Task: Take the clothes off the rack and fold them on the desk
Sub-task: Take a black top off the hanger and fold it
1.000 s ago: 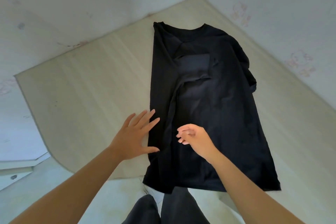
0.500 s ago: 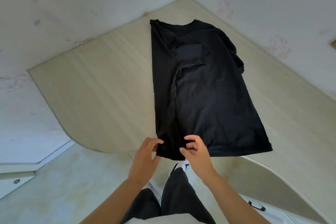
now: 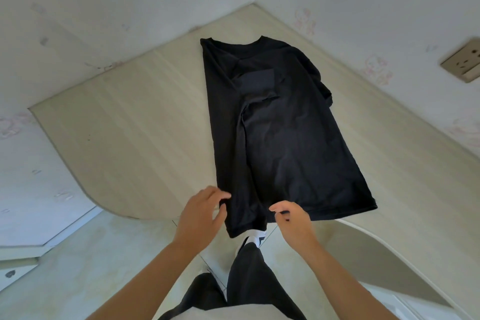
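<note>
Nearest the camera, the person's dark trousers (image 3: 249, 267) and a white shoe (image 3: 255, 238) stand at the curved near edge of the pale wood-grain tabletop (image 3: 130, 125). Just beyond, the left hand (image 3: 200, 215) pinches the near left corner of the black short-sleeved fabric T-shirt (image 3: 280, 138) between thumb and fingers. The right hand (image 3: 293, 221) pinches the hem a little to the right, its fingers curled on the cloth.

The T-shirt lies flat on the tabletop, with its near left corner overhanging the edge. Its long axis runs from the person toward the far corner of the tabletop, hem near and collar far.

Progress, as judged: the garment is off the rack and spread out. Its left side is already turned lengthwise over the middle, while the right sleeve lies bunched and unfolded. The right-side fold and the crosswise folds appear to remain. No rack is in view, so further garments cannot be counted.

Farthest, a beige wall socket (image 3: 465, 63) sits on the right-hand wall.
</note>
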Motion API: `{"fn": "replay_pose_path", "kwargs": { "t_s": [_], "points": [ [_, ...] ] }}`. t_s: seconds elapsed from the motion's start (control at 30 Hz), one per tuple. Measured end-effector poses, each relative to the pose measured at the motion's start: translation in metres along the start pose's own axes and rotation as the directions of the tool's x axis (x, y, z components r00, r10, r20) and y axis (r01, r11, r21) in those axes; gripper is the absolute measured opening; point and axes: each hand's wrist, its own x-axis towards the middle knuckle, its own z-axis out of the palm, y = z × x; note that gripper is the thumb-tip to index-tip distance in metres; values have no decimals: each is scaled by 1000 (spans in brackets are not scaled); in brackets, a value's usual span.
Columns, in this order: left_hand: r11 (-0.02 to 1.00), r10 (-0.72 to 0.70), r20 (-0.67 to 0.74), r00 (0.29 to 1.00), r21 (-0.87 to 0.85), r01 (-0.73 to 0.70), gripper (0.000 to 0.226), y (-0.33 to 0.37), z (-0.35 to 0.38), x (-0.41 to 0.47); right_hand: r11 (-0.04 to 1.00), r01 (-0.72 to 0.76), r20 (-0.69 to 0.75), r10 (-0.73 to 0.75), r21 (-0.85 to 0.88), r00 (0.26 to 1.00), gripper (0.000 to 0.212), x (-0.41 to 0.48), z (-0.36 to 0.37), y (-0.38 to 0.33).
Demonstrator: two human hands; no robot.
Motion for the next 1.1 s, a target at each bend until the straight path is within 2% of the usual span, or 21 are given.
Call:
{"fn": "replay_pose_path", "kwargs": {
  "t_s": [0.07,0.17,0.27,0.33,0.4,0.5,0.57,0.63,0.7,0.73,0.77,0.8,0.87,0.9,0.97,1.03,1.1],
  "points": [
    [999,-5,-48,999,52,8,36,4,5,31,994,94,-101,-99,-48,990,28,12,-14,0],
    [976,-68,40,997,209,58,56,5,20,73,948,233,-150,-269,-219,951,30,40,-35,2],
    [925,-108,154,982,378,43,77,2,38,98,833,233,-30,-286,-502,958,46,73,-55,8],
    [896,-131,169,977,442,44,75,-2,45,106,708,242,75,-258,-663,963,53,91,-63,12],
    [879,-148,144,978,472,64,72,-7,46,122,655,275,154,-238,-704,959,62,110,-68,15],
    [851,-155,117,981,519,73,73,-22,31,152,631,362,240,-274,-686,931,65,138,-70,4],
    [831,-159,123,980,552,65,72,-34,17,172,647,429,290,-316,-630,903,60,158,-76,-11],
    [816,-151,125,981,576,52,68,-38,-2,184,748,441,227,-378,-497,898,48,177,-88,-28],
    [835,-97,70,993,549,43,64,-29,-14,202,877,355,-86,-401,-324,912,36,206,-112,-39],
    [846,-59,30,998,532,34,61,-20,-15,216,932,280,-255,-336,-232,907,34,225,-128,-42],
    [860,-30,-10,1000,509,31,57,-11,-12,229,976,185,-353,-215,-118,910,34,241,-144,-44],
    [876,-9,-46,999,481,30,51,-1,-7,248,997,80,-373,-69,15,925,38,262,-159,-45],
    [900,8,-72,997,435,24,41,19,8,284,975,-100,-274,153,199,949,51,296,-182,-47],
    [906,9,-61,998,422,17,42,29,19,305,962,-149,-215,199,227,956,52,312,-191,-47],
    [910,17,-13,1000,415,-10,50,47,36,339,966,-174,-96,195,193,976,31,335,-201,-50],
    [894,31,60,998,445,-54,60,65,53,369,965,-181,-18,188,191,982,32,353,-213,-49],
    [879,20,138,990,470,-83,67,80,65,395,903,-204,4,219,378,976,26,365,-231,-51]
  ]
}}
